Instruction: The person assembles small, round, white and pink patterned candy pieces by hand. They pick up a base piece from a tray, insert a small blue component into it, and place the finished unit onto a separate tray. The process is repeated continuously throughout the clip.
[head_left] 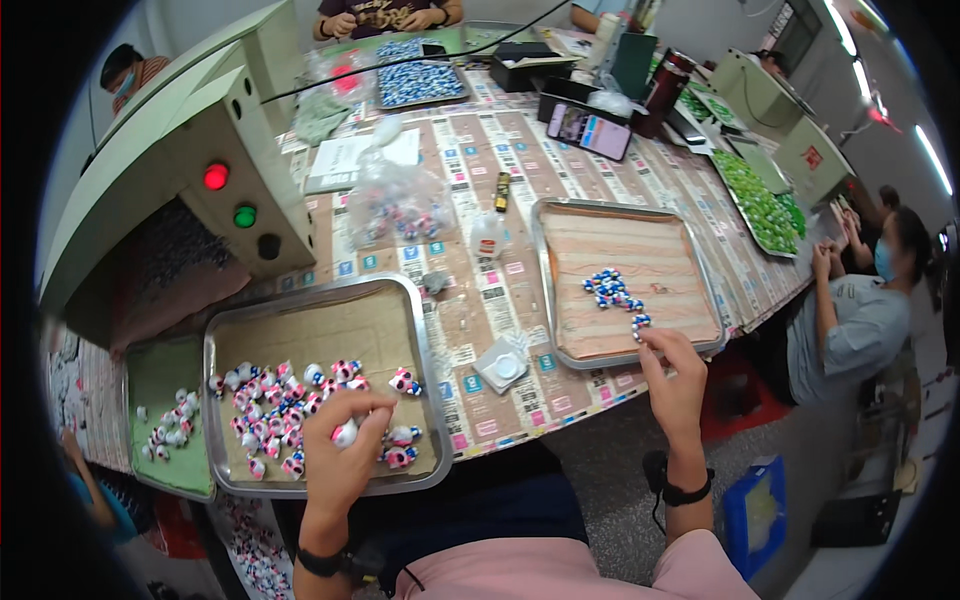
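Note:
My left hand [345,455] is above the front of a metal tray [432,385] lined with tan cloth. Its fingers are curled, closed on a small white toy piece [345,433], partly hidden by them. Many pink-and-white toy figures [275,415] with blue parts lie loose around it in this tray. My right hand [677,380] reaches over the near edge of a second metal tray [722,335], lined with peach cloth. Thumb and forefinger pinch a small blue-and-white toy figure [640,323], next to a cluster of similar figures [610,288].
A cream machine [210,130] with red and green lights stands at left, beside a green tray [165,370]. Between the trays are a small plastic bottle [487,237] and a white dish [503,365]. A phone [590,132] leans behind. A co-worker [850,310] sits at right.

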